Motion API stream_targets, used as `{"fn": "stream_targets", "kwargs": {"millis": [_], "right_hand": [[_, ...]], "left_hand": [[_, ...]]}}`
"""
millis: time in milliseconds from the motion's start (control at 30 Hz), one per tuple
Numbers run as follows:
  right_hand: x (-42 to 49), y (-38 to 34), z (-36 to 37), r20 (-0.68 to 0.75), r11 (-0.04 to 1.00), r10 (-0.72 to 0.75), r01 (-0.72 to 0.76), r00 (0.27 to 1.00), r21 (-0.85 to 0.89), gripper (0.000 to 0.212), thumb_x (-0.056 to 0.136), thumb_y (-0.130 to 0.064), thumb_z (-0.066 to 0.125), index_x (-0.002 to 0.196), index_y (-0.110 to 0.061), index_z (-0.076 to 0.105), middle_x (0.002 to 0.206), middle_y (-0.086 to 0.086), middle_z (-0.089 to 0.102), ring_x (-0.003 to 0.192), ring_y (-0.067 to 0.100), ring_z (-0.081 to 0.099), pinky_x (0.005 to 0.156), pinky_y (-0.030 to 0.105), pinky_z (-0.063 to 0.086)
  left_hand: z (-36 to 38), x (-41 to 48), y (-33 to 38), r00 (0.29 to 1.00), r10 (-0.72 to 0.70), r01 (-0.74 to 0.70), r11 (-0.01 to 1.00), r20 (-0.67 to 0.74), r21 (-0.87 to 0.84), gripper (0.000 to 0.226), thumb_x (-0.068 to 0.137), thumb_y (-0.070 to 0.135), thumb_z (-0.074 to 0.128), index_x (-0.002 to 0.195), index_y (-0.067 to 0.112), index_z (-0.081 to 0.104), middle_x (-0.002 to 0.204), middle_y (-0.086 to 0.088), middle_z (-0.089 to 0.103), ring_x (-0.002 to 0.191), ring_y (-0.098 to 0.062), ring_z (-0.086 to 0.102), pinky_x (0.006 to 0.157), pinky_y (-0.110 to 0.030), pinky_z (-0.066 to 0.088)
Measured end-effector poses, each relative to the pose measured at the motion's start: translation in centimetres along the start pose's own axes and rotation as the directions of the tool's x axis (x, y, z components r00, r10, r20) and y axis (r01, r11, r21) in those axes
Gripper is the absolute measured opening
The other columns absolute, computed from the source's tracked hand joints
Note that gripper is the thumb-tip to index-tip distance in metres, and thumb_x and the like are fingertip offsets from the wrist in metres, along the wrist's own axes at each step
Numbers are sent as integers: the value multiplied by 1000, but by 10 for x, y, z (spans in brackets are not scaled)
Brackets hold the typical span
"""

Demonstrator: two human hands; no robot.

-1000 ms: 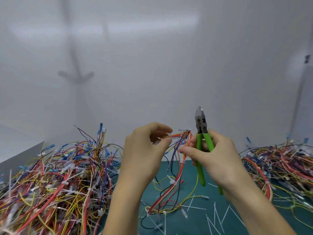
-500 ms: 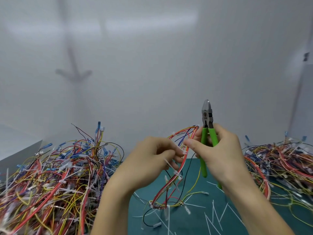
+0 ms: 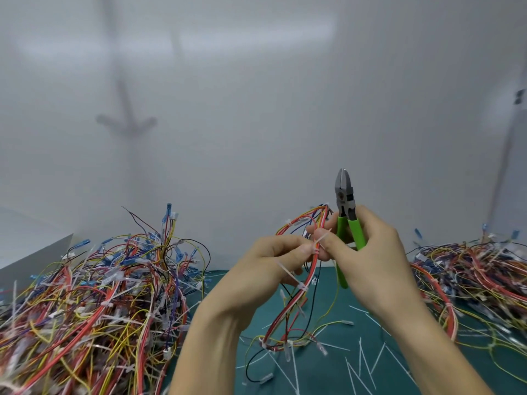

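Note:
A bundle of red, yellow and blue wires (image 3: 299,295) hangs in the air between both hands, bound by white cable ties (image 3: 315,248). My left hand (image 3: 268,269) pinches the bundle at one tie. My right hand (image 3: 368,252) grips green-handled cutters (image 3: 349,220), jaws pointing up and closed, while its thumb and forefinger pinch the same tie on the bundle. The bundle's lower loop reaches the green mat (image 3: 328,366).
A big heap of tangled coloured wires (image 3: 94,303) fills the left of the table. A second heap (image 3: 479,275) lies at the right. Several cut white tie ends (image 3: 362,366) are scattered on the mat. A white wall stands close behind.
Both hands have come together at one cable tie on the bundle. The cutters have risen slightly and stay upright in my right hand.

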State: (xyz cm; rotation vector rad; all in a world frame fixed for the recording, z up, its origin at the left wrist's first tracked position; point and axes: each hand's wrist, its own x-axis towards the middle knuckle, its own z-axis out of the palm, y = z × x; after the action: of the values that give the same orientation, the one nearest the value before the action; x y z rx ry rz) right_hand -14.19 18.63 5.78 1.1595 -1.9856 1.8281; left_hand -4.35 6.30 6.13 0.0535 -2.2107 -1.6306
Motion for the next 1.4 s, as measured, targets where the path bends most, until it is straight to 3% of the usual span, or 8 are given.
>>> {"fn": "stream_targets", "kwargs": {"millis": [133,300,400,500,633,900,1267,1400], "right_hand": [[-1,-3,0,-22,992,-8,5,1000,-129,14,87,-36,67,82,-26,58,71,-14,69,67,3,61,61,28,47],[-1,-6,-5,99,971,101,-76,990,-226,31,83,-57,55,81,-26,57,70,-7,66,63,8,55,60,29,44],[-3,-7,-6,200,916,150,-60,968,-396,48,81,-71,47,77,-24,52,62,-3,55,58,9,48,51,21,33],[-5,-10,-5,264,883,168,-25,950,-469,62,72,-83,28,78,-25,49,60,-3,49,55,7,43,49,24,29],[-7,-9,-6,322,857,167,24,932,-514,68,68,-83,18,83,-25,50,66,-3,51,63,11,47,58,29,35],[-6,-11,-7,339,855,109,86,935,-511,62,76,-79,25,79,-23,51,61,-1,47,57,9,42,54,28,31],[-6,-8,-7,284,866,28,118,959,-485,52,82,-75,31,72,-28,49,59,-17,50,56,9,43,50,28,29],[-6,-11,-7,302,867,25,130,953,-481,50,84,-73,31,70,-27,48,60,-18,50,58,7,43,47,24,26]], "left_hand": [[4,4,-3,993,-40,28,994,-109,-110,26,97,33,58,95,14,77,94,-14,65,85,-15,51,75,-29,43],[4,8,-3,951,-86,41,987,-297,-155,21,93,28,63,78,21,76,80,6,65,79,-8,56,74,-28,45],[2,8,-1,927,-123,28,965,-354,-262,20,93,19,61,77,16,72,77,1,68,71,-6,63,62,-21,50],[1,7,0,912,-162,13,930,-378,-367,15,93,14,62,82,7,70,75,-5,72,68,-10,70,57,-19,53],[-1,5,0,899,-157,-28,910,-408,-414,15,93,14,64,87,2,70,78,-11,74,72,-16,74,59,-20,56],[0,4,2,882,-112,-72,928,-458,-365,27,92,9,64,66,11,71,78,-15,74,68,-17,71,60,-18,55],[0,4,3,879,-13,-114,965,-477,-237,14,90,8,66,78,2,72,82,-18,73,68,-13,70,63,-17,55],[-1,3,3,872,33,-127,979,-488,-162,13,89,9,68,81,0,73,75,-9,73,67,-11,70,64,-17,55]]}}
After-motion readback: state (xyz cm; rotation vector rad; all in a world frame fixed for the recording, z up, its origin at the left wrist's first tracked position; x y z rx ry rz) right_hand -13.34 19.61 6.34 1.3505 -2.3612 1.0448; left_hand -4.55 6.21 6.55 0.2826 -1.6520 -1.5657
